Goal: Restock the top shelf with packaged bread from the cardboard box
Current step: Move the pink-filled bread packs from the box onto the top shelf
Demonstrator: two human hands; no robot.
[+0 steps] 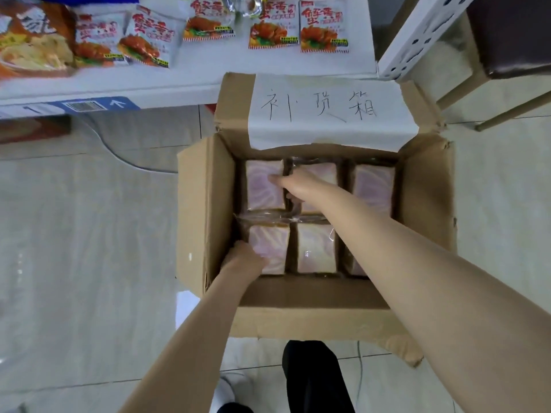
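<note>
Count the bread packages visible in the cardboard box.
6 in the cardboard box. Far row: left, middle under the right hand, right. Near row: left at the left hand, middle, right mostly behind the arm. More may lie underneath.

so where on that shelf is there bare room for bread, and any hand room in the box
Shelf: a bare white strip runs along its front edge, below the snack packets, widest between the packets and the box. The back is crowded with packets. Inside the box the bread packs sit tight; only narrow dark gaps between them, where the right hand and left hand reach.
</note>
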